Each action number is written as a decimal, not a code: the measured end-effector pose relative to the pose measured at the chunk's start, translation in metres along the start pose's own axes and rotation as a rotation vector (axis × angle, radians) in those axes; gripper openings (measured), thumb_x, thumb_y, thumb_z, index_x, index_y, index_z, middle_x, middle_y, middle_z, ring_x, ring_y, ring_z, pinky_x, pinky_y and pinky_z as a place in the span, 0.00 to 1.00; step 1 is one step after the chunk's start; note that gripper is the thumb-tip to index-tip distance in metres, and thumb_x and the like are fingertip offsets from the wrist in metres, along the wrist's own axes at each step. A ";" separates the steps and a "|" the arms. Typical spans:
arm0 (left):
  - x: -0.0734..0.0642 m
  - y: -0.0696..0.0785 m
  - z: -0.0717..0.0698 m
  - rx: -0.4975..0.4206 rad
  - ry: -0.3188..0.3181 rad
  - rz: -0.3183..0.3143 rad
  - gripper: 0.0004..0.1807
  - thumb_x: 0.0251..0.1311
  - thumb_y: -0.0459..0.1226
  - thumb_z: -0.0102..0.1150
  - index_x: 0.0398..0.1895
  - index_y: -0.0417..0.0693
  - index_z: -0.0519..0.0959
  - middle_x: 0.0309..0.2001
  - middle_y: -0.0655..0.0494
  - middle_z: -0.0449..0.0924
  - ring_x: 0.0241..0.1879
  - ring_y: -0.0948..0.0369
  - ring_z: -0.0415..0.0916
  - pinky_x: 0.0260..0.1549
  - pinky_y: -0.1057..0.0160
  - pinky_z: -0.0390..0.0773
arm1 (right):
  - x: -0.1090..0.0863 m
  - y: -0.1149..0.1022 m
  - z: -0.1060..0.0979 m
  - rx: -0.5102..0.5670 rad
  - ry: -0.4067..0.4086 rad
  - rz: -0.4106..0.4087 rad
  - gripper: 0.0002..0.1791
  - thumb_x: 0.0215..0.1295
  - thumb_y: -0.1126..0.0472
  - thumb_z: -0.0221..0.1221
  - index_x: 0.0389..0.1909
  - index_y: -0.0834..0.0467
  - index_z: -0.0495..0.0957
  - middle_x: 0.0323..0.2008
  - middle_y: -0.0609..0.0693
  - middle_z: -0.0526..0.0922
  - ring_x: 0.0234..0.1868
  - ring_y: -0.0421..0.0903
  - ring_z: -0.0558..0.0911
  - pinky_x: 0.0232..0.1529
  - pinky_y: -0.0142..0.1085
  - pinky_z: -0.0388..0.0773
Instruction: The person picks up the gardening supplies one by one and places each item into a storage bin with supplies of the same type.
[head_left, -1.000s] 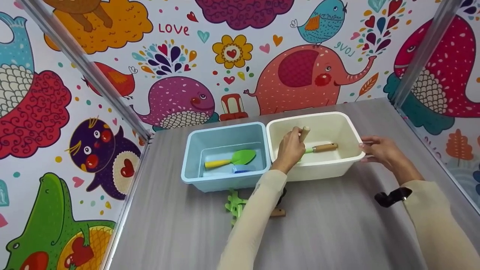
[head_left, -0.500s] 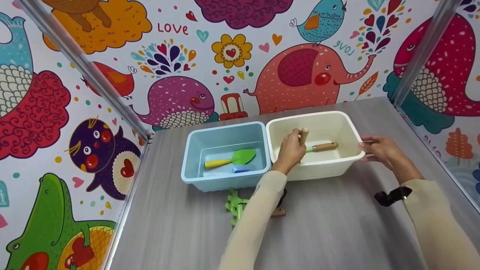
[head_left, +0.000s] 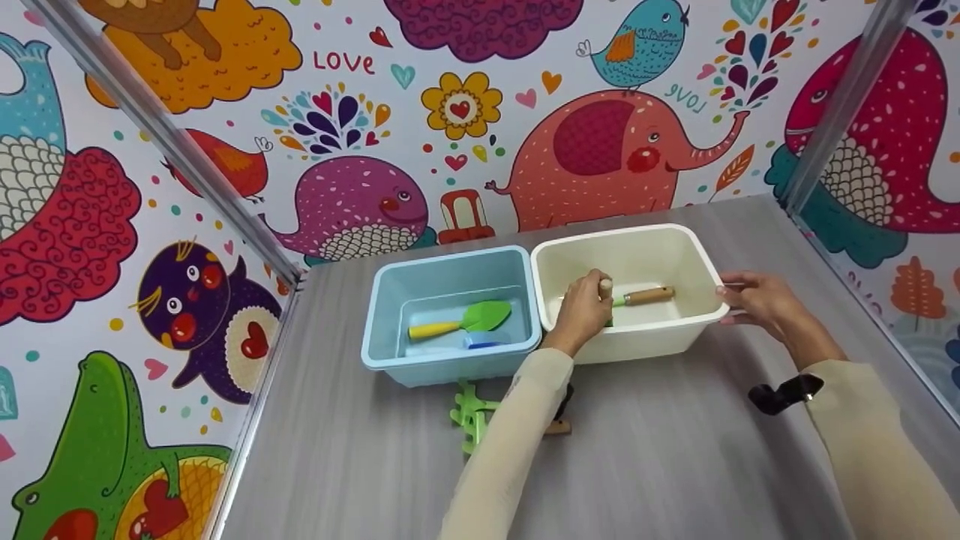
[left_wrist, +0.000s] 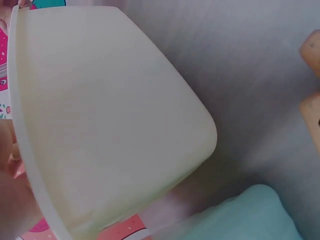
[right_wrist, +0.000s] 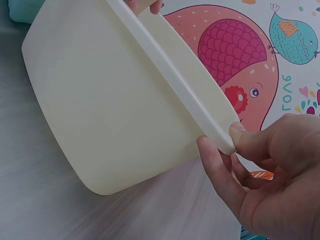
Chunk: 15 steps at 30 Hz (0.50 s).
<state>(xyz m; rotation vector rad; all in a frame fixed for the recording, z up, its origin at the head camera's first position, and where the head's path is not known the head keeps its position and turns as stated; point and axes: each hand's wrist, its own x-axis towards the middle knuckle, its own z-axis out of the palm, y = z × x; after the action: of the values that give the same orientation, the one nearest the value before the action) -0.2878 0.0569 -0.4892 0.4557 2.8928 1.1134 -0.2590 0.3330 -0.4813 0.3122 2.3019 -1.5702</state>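
Inside the cream bin [head_left: 630, 339], my left hand [head_left: 585, 309] grips the wooden handle [head_left: 605, 286] of a garden tool, held roughly upright. A bit of green shows below the fingers; the tool's head is hidden by the hand and the bin wall. Another garden tool with a wooden handle [head_left: 649, 295] and a green neck lies on the bin's floor just right of it. At the bin's right end, my right hand [head_left: 765, 304] pinches the rim between thumb and fingers, plain in the right wrist view [right_wrist: 277, 172]. In the left wrist view the bin wall [left_wrist: 110, 110] fills most of the frame.
Against the cream bin's left side stands a light blue bin [head_left: 442, 367]. It holds a green trowel [head_left: 486, 315] with a yellow handle and a blue item [head_left: 484, 341]. A green pronged tool [head_left: 470, 412] and a wooden handle [head_left: 559, 427] lie in front, partly behind the left sleeve.
My left hand has sunk slightly lower into the cream bin, and the wooden handle's top has dropped with it. The right hand keeps its hold on the rim.
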 end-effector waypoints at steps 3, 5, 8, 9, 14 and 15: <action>0.000 0.001 0.000 -0.003 -0.034 0.027 0.15 0.66 0.30 0.58 0.56 0.44 0.79 0.47 0.51 0.86 0.47 0.61 0.82 0.47 0.68 0.79 | 0.000 -0.001 0.000 0.005 -0.004 -0.007 0.36 0.77 0.55 0.52 0.76 0.69 0.52 0.71 0.72 0.60 0.37 0.31 0.80 0.45 0.31 0.84; 0.000 0.002 0.000 -0.041 -0.057 0.029 0.17 0.66 0.31 0.58 0.57 0.44 0.78 0.47 0.50 0.86 0.46 0.61 0.83 0.44 0.70 0.79 | 0.000 -0.001 0.000 0.002 -0.007 -0.004 0.36 0.76 0.54 0.52 0.76 0.68 0.52 0.72 0.71 0.60 0.37 0.31 0.80 0.45 0.31 0.84; 0.002 0.003 -0.002 -0.109 -0.079 0.009 0.18 0.67 0.34 0.61 0.59 0.46 0.78 0.48 0.49 0.86 0.46 0.61 0.85 0.42 0.70 0.80 | 0.001 -0.002 0.001 0.000 -0.013 0.007 0.37 0.76 0.53 0.53 0.76 0.67 0.52 0.73 0.70 0.59 0.38 0.32 0.81 0.47 0.31 0.84; 0.002 0.003 -0.003 -0.120 -0.082 0.007 0.19 0.67 0.34 0.61 0.60 0.46 0.77 0.49 0.49 0.86 0.46 0.61 0.85 0.43 0.70 0.80 | 0.001 -0.002 0.001 -0.003 -0.014 0.007 0.37 0.76 0.53 0.53 0.76 0.67 0.52 0.73 0.70 0.59 0.38 0.32 0.81 0.47 0.32 0.84; 0.001 0.002 -0.009 -0.151 -0.085 0.030 0.20 0.66 0.35 0.62 0.61 0.47 0.77 0.51 0.48 0.84 0.48 0.59 0.84 0.47 0.67 0.82 | 0.000 -0.001 0.001 -0.010 -0.011 0.003 0.36 0.76 0.53 0.52 0.76 0.68 0.52 0.72 0.70 0.60 0.38 0.32 0.80 0.47 0.32 0.84; 0.000 0.001 -0.010 -0.156 -0.086 0.039 0.19 0.67 0.34 0.61 0.61 0.47 0.77 0.51 0.48 0.84 0.48 0.59 0.84 0.47 0.67 0.82 | 0.000 -0.001 0.000 -0.010 -0.012 -0.001 0.36 0.77 0.53 0.52 0.76 0.68 0.52 0.72 0.70 0.60 0.38 0.32 0.81 0.47 0.32 0.84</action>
<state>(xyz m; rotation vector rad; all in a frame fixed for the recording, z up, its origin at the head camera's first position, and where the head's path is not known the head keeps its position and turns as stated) -0.2888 0.0513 -0.4805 0.5412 2.7097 1.2795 -0.2596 0.3325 -0.4810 0.2989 2.3003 -1.5567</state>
